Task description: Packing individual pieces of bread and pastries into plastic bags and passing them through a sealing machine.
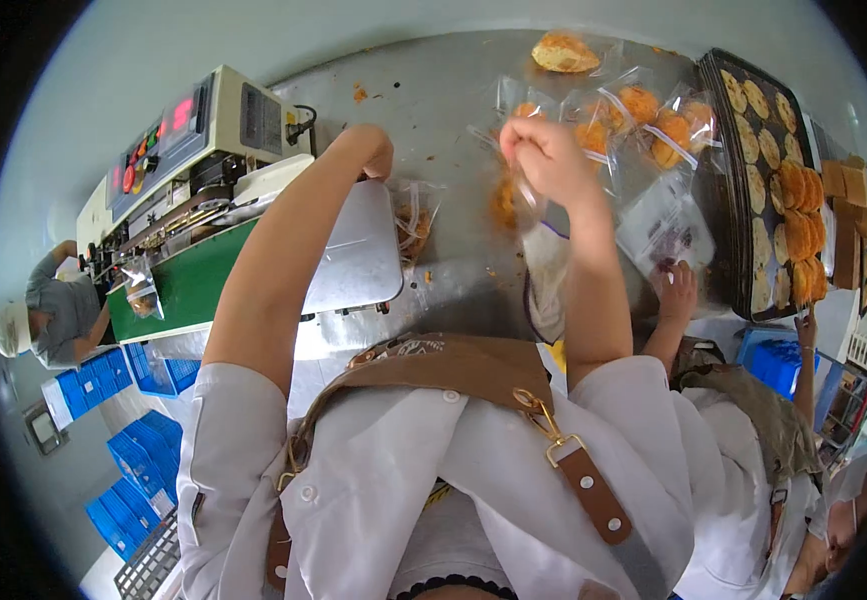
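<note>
My right hand (542, 157) pinches the top of a clear plastic bag, and an orange-topped bun (505, 204) hangs blurred inside it above the steel table (463, 247). My left hand (373, 150) bends down behind the far edge of a metal plate (362, 247) on the sealing machine (185, 142). Its fingers are mostly hidden, so what they touch cannot be seen. Beside that plate, near my left hand, lies a bagged item (414, 217). Right of my right hand sit several bagged buns (636, 109), with an uncovered bun (564, 52) farther back.
A bagged piece (142, 289) rides the green conveyor belt (185, 281). A cloth (546, 277) lies below my right hand. A co-worker's hand (677, 289) touches clear bags (666, 225). Trays (741, 277) of baked rounds and buns stand right. Another person (65, 307) is far left.
</note>
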`<state>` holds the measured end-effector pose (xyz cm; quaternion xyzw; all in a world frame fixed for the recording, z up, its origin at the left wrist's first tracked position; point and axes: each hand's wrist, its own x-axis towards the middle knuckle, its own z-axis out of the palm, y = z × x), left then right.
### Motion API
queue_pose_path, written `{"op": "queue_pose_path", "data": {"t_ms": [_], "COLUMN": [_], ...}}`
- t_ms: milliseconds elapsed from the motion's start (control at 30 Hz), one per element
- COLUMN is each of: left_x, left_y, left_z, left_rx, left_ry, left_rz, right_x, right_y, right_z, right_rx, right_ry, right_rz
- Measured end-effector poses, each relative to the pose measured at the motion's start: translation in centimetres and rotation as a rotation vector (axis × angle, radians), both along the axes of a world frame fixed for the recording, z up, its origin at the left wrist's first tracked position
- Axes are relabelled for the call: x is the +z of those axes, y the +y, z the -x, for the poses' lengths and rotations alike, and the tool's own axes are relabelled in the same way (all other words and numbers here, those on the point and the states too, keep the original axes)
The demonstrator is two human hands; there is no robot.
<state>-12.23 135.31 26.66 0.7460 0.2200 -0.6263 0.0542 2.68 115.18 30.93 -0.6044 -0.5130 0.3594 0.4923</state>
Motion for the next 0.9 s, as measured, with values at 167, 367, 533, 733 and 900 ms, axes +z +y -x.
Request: {"op": "queue_pose_path", "data": {"t_ms": [167, 367, 533, 733, 900], "left_x": [-2.3, 2.8, 6.6, 6.5, 9.9], "left_y": [-0.5, -6.1, -7.3, -7.0, -9.6], "left_z": [1.3, -0.9, 3.2, 13.8, 17.7], "left_rx": [-0.054, 0.067, 0.322, 1.171, 0.591], "left_ry": [-0.660, -1.042, -1.412, -2.215, -2.160], "left_rz": [-0.079, -0.086, -0.007, 0.088, -0.008], "right_x": [-3.1, -6.1, -1.3, 9.0, 12.5], "right_y": [-0.5, 3.1, 2.8, 1.4, 1.8], "right_z": [2.0, 4.0, 4.7, 7.5, 11.8], "right_rx": [0.005, 0.104, 0.024, -0.081, 0.069], "right_ry": [0.244, -0.526, -0.661, -0.589, 0.010], "right_rz": [0.033, 0.361, 0.357, -0.034, 0.088]}}
